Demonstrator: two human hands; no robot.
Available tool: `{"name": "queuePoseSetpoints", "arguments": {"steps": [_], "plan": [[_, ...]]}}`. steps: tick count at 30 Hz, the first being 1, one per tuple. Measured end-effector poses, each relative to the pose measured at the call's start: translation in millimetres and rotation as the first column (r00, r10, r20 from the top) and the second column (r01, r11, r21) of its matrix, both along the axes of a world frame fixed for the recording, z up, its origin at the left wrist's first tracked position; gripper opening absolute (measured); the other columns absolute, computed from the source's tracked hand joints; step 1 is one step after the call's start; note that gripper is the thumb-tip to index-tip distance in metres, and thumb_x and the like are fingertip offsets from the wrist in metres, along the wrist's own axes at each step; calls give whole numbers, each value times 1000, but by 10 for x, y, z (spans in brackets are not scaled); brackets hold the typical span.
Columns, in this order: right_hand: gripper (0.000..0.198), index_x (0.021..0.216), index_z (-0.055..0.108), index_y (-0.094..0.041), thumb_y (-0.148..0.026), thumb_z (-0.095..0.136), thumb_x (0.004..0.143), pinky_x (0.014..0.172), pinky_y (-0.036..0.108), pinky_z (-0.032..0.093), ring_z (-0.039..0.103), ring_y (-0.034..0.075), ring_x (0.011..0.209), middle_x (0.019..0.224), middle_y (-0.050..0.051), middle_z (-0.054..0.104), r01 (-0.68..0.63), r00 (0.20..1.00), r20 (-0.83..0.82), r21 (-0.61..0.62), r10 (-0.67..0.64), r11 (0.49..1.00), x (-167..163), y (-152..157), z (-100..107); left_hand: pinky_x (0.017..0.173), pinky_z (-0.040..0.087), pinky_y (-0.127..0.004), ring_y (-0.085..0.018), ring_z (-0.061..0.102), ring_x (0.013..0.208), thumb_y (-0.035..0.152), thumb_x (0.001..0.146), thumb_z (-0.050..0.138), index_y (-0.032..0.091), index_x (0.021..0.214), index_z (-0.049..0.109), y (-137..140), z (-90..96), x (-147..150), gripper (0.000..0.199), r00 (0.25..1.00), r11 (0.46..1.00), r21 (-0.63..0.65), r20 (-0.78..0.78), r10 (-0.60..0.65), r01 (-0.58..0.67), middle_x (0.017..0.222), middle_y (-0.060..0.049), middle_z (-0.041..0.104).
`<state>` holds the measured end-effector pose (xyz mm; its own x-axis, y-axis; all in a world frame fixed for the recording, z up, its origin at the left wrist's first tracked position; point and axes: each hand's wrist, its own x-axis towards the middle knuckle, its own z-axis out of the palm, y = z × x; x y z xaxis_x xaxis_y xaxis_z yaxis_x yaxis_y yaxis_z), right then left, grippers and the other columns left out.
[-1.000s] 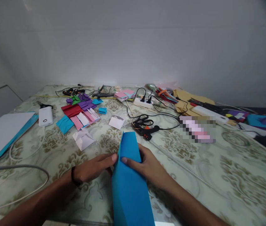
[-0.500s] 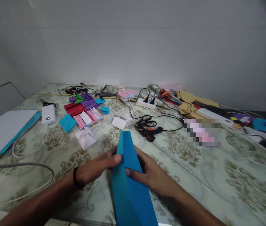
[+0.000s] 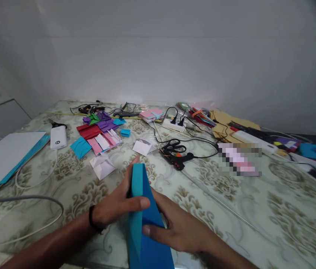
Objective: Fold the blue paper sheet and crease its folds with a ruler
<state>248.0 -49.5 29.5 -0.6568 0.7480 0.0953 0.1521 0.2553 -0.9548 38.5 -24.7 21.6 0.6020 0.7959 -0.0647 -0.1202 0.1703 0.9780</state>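
A long piece of folded blue paper (image 3: pixel 153 243) stands up in front of me, its lighter face toward the left and its darker face toward the right. My left hand (image 3: pixel 121 203) grips its left side, thumb laid over the top fold and fingers behind. Around the right side is my right hand (image 3: pixel 174 224), its thumb pressed on the dark blue face and its other fingers partly hidden behind the paper. Beyond the paper's far end lie a white folded paper (image 3: pixel 142 147) and a black glue gun (image 3: pixel 178 160) with black-handled scissors (image 3: pixel 174 146) beside it.
Folded papers in red (image 3: pixel 90 131), purple and pink lie at the left. A white power bank (image 3: pixel 58 137) and a stack of sheets (image 3: pixel 9 153) are farther left. A power strip (image 3: pixel 174 124) with cables sits at the back; brown paper (image 3: pixel 222 121) lies right.
The folded blue paper has shifted a little left and toward me, turning so its dark side face narrows at the top. My left thumb now reaches across the fold; my right hand slid nearer.
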Motion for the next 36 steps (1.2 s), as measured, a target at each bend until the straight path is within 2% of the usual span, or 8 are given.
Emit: {"name": "queuePoseSetpoints", "arguments": {"steps": [2, 5, 10, 16, 22, 27, 32, 36], "plan": [[74, 159, 40, -27, -33, 70, 91, 112, 47, 46, 61, 32, 126, 146, 10, 60, 37, 999, 36, 11, -37, 999, -4, -1, -51, 112, 44, -49, -35, 52, 132, 46, 83, 78, 29, 164, 25, 2, -77, -1, 98, 999, 999, -10, 11, 49, -49, 144, -11, 57], [60, 156, 45, -28, -36, 61, 99, 108, 47, 50, 65, 31, 121, 133, 9, 69, 102, 991, 83, -6, -101, 995, -2, 10, -119, 106, 49, -50, -35, 59, 126, 39, 84, 70, 31, 160, 35, 24, -147, -16, 84, 994, 988, -139, 80, 78, -66, 138, -8, 63], [55, 151, 50, -26, -42, 62, 100, 98, 41, 58, 69, 28, 115, 140, 9, 66, 207, 975, -47, -170, -217, 964, 85, 123, -153, 94, 57, -48, -36, 67, 114, 38, 76, 64, 26, 148, 54, 160, -59, -84, 73, 974, 959, -272, 187, 130, -76, 126, -6, 72], [66, 147, 50, -25, -51, 73, 91, 95, 45, 60, 66, 33, 123, 146, 11, 61, 347, 897, -175, -290, -406, 892, 315, 319, -135, 81, 61, -47, -39, 74, 99, 40, 68, 74, 14, 124, 70, 327, -22, -200, 62, 992, 939, -322, -21, 123, -123, 109, -14, 79], [73, 145, 50, -25, -59, 75, 85, 93, 43, 61, 64, 34, 125, 150, 11, 59, 467, 846, -156, -246, -510, 850, 492, 443, -109, 102, 56, -51, -35, 69, 116, 46, 84, 76, 16, 131, 66, 379, -139, -188, 56, 986, 996, -83, -161, -31, 18, 133, -14, 71], [67, 136, 61, -22, -61, 76, 84, 95, 48, 61, 69, 34, 118, 139, 12, 67, 468, 873, -64, -165, -483, 868, 584, 547, -136, 98, 58, -51, -37, 70, 114, 54, 87, 73, 14, 126, 69, 509, -236, -253, 56, 914, 990, 137, -399, 75, -21, 119, -14, 76], [54, 124, 71, -20, -58, 76, 85, 94, 51, 61, 72, 35, 114, 128, 10, 74, 342, 938, 20, -202, -346, 918, 578, 572, -185, 98, 58, -50, -37, 71, 115, 58, 90, 69, 16, 127, 69, 606, -192, -309, 56, 920, 986, 158, -378, 107, -50, 129, -14, 73], [51, 114, 74, -19, -59, 77, 83, 96, 52, 59, 72, 34, 112, 122, 10, 76, 331, 936, -26, -279, -352, 901, 562, 575, -220, 99, 58, -51, -37, 70, 117, 56, 87, 75, 15, 130, 67, 633, -156, -361, 60, 937, 990, 135, -338, 85, -40, 132, -15, 72]]}}
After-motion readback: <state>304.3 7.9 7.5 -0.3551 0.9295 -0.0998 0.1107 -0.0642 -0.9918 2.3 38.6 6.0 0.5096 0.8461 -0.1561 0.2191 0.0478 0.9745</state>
